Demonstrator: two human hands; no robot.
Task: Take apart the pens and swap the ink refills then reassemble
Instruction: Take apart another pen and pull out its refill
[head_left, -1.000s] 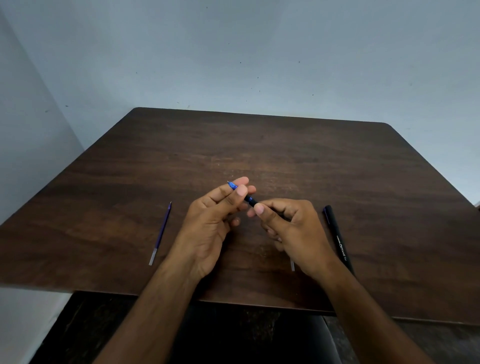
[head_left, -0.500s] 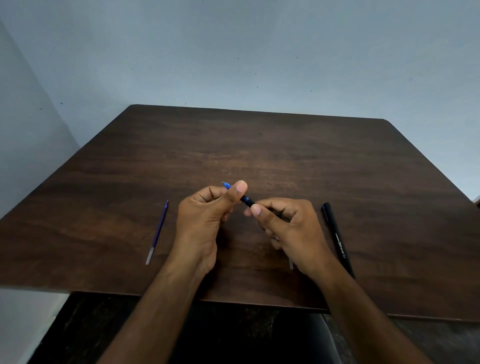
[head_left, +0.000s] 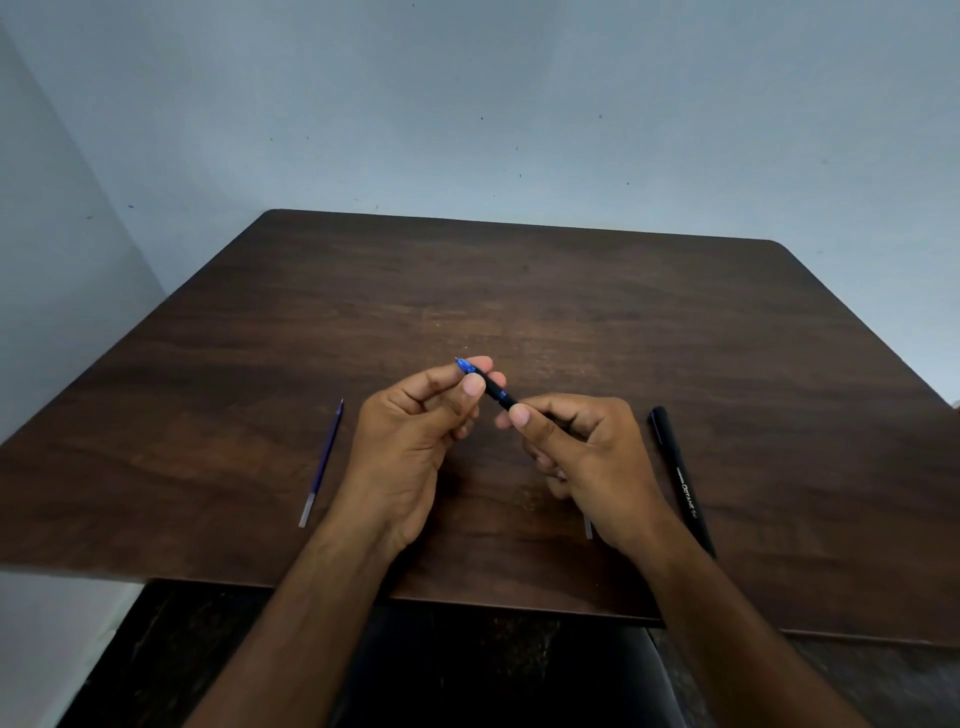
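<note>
Both hands (head_left: 498, 415) still gripping pen (head_left: 493, 388)

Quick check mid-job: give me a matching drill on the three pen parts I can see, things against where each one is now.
Things:
1. black pen with blue tip
2. loose purple refill
3. black printed pen barrel

Places:
A. lying on the dark wooden table, outside the right hand
B. held above the table between both hands
C. lying on the table, outside the left hand

Pairs: 1-B, 2-C, 3-A
</note>
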